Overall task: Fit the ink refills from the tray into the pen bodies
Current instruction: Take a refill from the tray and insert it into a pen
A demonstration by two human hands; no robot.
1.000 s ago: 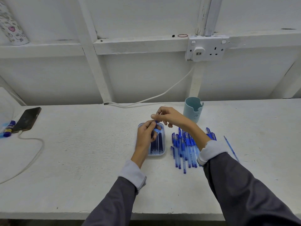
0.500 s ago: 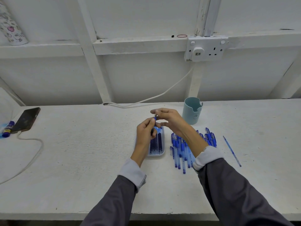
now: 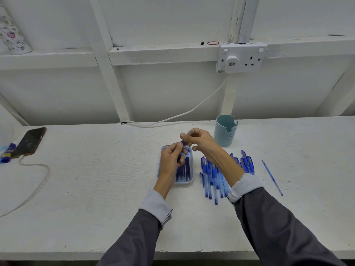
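A small clear tray [image 3: 189, 181] on the white bench holds several dark blue ink refills [image 3: 184, 169]. My left hand [image 3: 172, 160] hovers over the tray and grips a blue pen body [image 3: 181, 150], held upright. My right hand [image 3: 199, 140] pinches the pen's blue top end [image 3: 182, 142] between thumb and fingers. A pile of blue pens [image 3: 217, 175] lies to the right of the tray, partly hidden under my right forearm. One single pen [image 3: 271, 176] lies apart at the far right.
A pale blue cup [image 3: 225, 133] stands behind the pens. A phone [image 3: 29, 142] with a white cable [image 3: 38, 181] and a glue stick [image 3: 7, 152] lie at the far left. A wall socket [image 3: 241, 58] with a cable sits above the bench.
My hands have come together above the tray; the right hand moved from holding a thin part near the pen to pinching the pen's top end. The pen now stands more upright.
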